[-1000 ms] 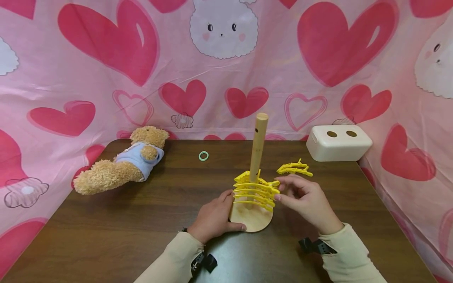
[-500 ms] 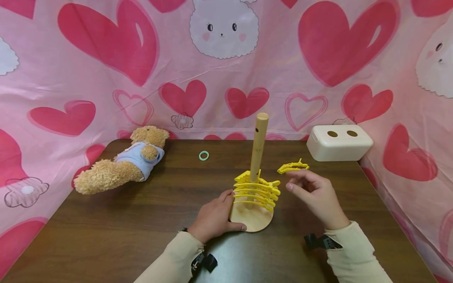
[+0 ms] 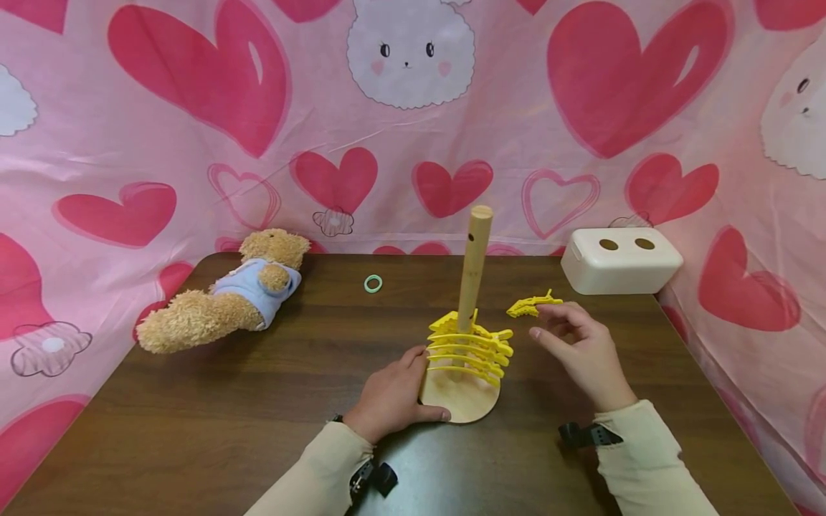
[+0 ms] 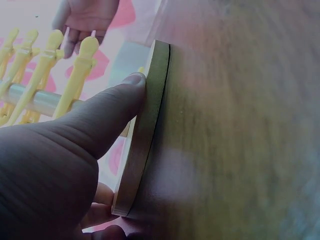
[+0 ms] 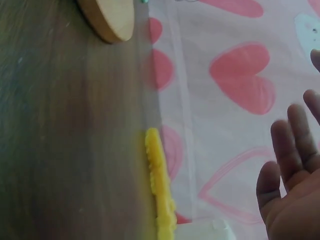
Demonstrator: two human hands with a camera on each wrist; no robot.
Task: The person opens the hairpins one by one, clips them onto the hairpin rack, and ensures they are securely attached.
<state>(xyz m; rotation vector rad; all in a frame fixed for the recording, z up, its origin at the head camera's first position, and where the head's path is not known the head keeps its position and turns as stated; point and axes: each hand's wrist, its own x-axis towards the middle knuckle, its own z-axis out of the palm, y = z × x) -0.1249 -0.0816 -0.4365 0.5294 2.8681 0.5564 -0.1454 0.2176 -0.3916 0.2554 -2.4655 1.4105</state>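
A wooden stand [image 3: 474, 272] has an upright post on a round base [image 3: 459, 403]. Around the lower post sit several yellow curved plastic pieces [image 3: 467, 352] with knobbed ends, stacked one over another. My left hand [image 3: 392, 403] grips the base by its rim; in the left wrist view the thumb lies across the base's edge [image 4: 145, 135] and the fingers are on its far side. To the right of the stand, my right hand [image 3: 586, 349] hovers with relaxed fingers and nothing in them. It partly covers loose yellow plastic pieces [image 3: 524, 308] lying on the table.
A teddy bear [image 3: 252, 294] in a blue top lies at the left. Further back on the brown table [image 3: 258, 408] is a small green ring [image 3: 373, 284]. A white box [image 3: 619, 271] with two round holes stands back right, before a pink heart-printed curtain [image 3: 510, 107].
My right hand has left the stacked yellow pieces and moved right, over beside the loose ones. The left hand stays on the base.
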